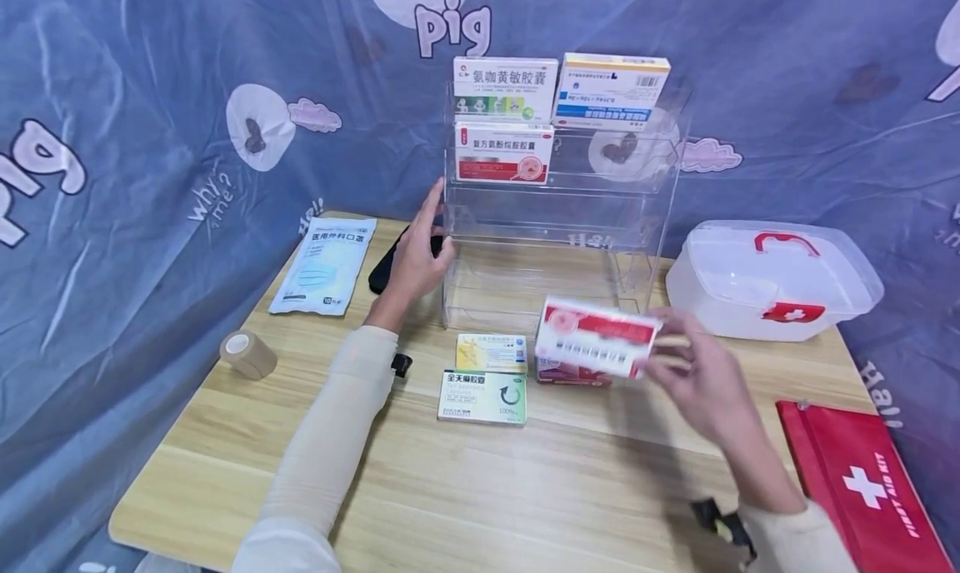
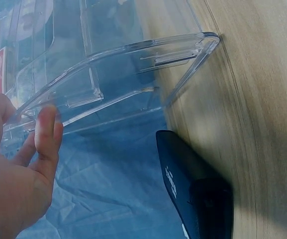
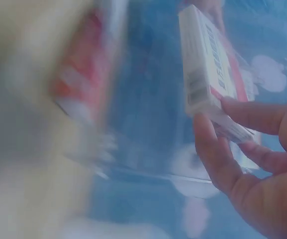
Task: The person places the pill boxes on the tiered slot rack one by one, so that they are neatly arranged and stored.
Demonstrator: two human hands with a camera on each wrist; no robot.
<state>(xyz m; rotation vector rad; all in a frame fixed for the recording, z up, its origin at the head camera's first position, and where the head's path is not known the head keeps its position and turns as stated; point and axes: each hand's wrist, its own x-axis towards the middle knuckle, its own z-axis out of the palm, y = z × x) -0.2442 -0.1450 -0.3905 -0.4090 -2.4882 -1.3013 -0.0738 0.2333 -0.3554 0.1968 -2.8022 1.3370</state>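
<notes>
My left hand point(image 1: 420, 261) grips the left side of a clear display rack point(image 1: 562, 202); the rack's edge point(image 2: 133, 46) passes between its fingers in the left wrist view. In my right hand point(image 1: 697, 373), a red-and-white medicine box point(image 1: 596, 337) is pinched by one end, its print upside down in the head view. This box point(image 3: 210, 64) extends beyond the fingertips in the right wrist view. It overlaps a purple-red box point(image 1: 573, 375) lying on the table. To the left lie a yellow-and-white box point(image 1: 491, 352) and a green-and-white box point(image 1: 482, 398).
Upper tiers of the rack bear a green-white box point(image 1: 504, 88), a blue-white box point(image 1: 611, 92) and a red-white box point(image 1: 504, 154). A mask packet point(image 1: 324, 265), black case point(image 1: 386, 265) and tan roll point(image 1: 249, 355) lie left. A white bin point(image 1: 750, 298) and red first-aid pouch point(image 1: 862, 481) are right.
</notes>
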